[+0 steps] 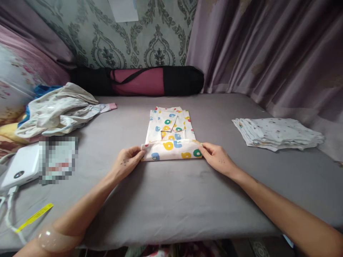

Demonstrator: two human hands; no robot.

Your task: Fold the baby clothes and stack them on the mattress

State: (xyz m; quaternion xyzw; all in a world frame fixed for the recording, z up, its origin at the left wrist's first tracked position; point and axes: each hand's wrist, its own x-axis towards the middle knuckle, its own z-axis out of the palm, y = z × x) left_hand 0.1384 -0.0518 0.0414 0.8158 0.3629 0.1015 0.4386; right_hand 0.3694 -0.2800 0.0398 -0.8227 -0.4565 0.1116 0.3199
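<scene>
A white garment (171, 150) printed with coloured letter shapes lies on the grey sheet in front of me, its sides tucked inward and its near end turned up into a flat band. My left hand (129, 159) pinches the left corner of that band between thumb and fingers. At the band's right corner, my right hand (216, 157) grips the cloth the same way. Beyond the band, the far part of the garment lies flat, with overlapping layers.
A stack of folded white cloths (278, 134) sits at the right. Crumpled clothes (59, 109) lie at the left, above a white power bank (23, 166) with a cable. A black and maroon bag (139, 81) spans the back.
</scene>
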